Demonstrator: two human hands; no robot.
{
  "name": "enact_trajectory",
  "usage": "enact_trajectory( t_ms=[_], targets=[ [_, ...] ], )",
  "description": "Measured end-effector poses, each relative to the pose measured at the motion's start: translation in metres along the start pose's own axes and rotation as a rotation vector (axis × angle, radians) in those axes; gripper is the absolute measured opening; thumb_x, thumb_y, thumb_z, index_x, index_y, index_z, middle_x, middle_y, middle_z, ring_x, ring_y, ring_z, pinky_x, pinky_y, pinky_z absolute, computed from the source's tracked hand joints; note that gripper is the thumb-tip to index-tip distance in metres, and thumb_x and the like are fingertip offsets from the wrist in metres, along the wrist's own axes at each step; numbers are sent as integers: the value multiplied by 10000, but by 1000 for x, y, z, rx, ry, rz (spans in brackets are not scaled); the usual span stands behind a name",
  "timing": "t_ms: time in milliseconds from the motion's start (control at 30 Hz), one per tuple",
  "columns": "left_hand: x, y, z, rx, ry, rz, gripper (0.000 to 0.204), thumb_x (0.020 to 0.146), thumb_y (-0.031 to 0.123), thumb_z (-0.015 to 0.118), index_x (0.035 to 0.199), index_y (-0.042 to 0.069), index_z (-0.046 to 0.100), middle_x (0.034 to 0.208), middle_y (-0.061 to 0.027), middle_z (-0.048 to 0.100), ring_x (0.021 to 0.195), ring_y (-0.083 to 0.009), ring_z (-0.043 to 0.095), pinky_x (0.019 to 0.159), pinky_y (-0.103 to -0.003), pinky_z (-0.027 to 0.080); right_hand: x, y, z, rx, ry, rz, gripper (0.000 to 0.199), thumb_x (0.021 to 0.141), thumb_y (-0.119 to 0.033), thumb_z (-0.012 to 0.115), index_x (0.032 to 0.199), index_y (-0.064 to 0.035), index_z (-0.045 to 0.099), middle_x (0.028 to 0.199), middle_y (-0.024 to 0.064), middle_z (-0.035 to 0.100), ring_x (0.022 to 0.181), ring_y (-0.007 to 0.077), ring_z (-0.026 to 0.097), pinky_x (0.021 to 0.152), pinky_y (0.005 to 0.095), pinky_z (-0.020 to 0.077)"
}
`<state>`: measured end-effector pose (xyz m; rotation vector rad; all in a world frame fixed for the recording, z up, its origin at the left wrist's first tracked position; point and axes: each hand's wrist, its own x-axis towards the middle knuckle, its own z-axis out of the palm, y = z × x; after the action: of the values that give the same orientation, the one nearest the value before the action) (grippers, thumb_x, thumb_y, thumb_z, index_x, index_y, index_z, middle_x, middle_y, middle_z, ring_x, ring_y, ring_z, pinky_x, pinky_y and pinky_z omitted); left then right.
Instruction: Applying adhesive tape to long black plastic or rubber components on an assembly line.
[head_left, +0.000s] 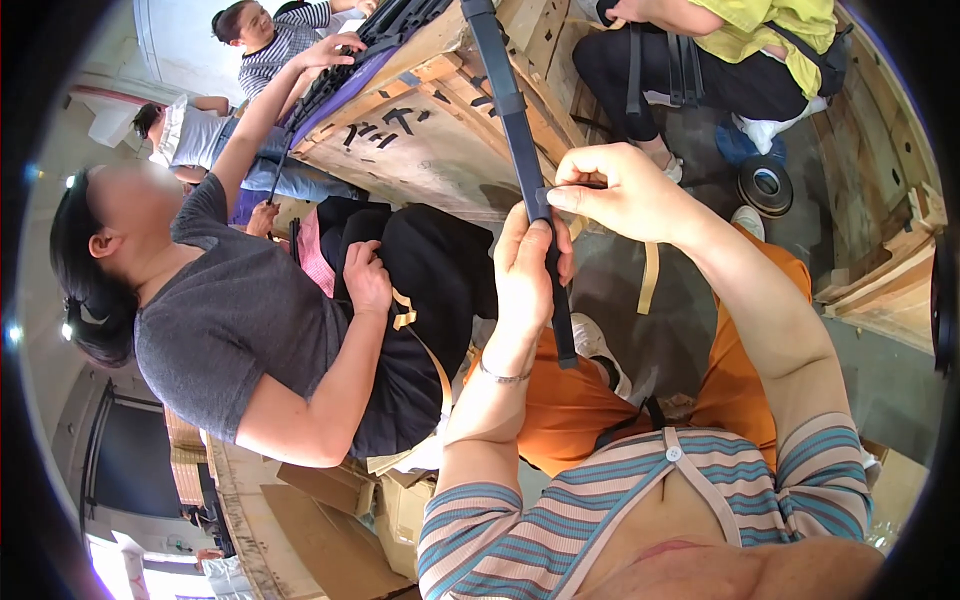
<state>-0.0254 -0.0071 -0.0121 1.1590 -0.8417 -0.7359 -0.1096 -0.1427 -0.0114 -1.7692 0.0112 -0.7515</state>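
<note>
Head view — left hand [524, 258] grips a long, flat black strip [525, 150] near a pale wooden crate [430, 160]'s edge — right hand [620, 190] pinches it.

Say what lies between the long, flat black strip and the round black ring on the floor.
The head view shows the wearer's bare right hand at the strip, then grey floor.

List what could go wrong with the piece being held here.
The left hand grips the long black strip near its lower end, so the long upper part could swing or tip.

The thumb of the right hand is close to the left fingers, so they might get in each other's way.

The dangling yellow strip might snag.
</note>
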Motion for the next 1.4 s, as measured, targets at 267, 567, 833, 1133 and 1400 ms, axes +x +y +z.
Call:
enact_trajectory(
  t_ms=[267, 567, 833, 1133, 1400],
  targets=[
    [0, 3, -7, 90, 79, 102, 156, 896, 96, 370, 952, 18, 493, 673, -40, 483, 485, -100, 407, 422, -213, 321, -3, -26, -7, 320, -111, 53, 121, 836, -108, 590, 776, -4, 586, 724, 8, 602, 674, 34, 504, 611, 203, 407],
    [-1, 6, -4, -31, 57, 28, 157, 887, 83, 345, 944, 24, 479, 669, -46, 483, 476, -110, 407, 417, -223, 316, 1, -12, 2, 249, -78, 29, 135, 829, -130, 612, 774, -9, 588, 679, -21, 562, 655, 29, 481, 590, 202, 392],
    [-4, 6, -1, -46, 30, 13, 154, 874, 78, 358, 954, 9, 471, 666, -57, 487, 472, -109, 407, 413, -221, 319, 1, -7, 3, 178, -59, 5, 136, 821, -126, 619, 763, -7, 586, 661, -14, 558, 637, 34, 481, 576, 205, 391],
    [-8, 6, 2, -66, 14, 4, 143, 912, 96, 349, 942, 21, 467, 662, -32, 488, 468, -81, 414, 409, -206, 346, -1, -5, 3, 163, -44, 18, 161, 809, -146, 634, 751, -5, 585, 647, -1, 565, 623, 38, 487, 579, 212, 399],
    [-12, 4, 5, 3, 13, 9, 155, 914, 93, 334, 948, 24, 469, 643, -30, 476, 456, -81, 403, 404, -206, 335, -5, -6, 8, 34, 53, 79, 249, 771, -227, 678, 694, -5, 596, 603, 22, 583, 554, 65, 503, 521, 231, 400]
  ],
)
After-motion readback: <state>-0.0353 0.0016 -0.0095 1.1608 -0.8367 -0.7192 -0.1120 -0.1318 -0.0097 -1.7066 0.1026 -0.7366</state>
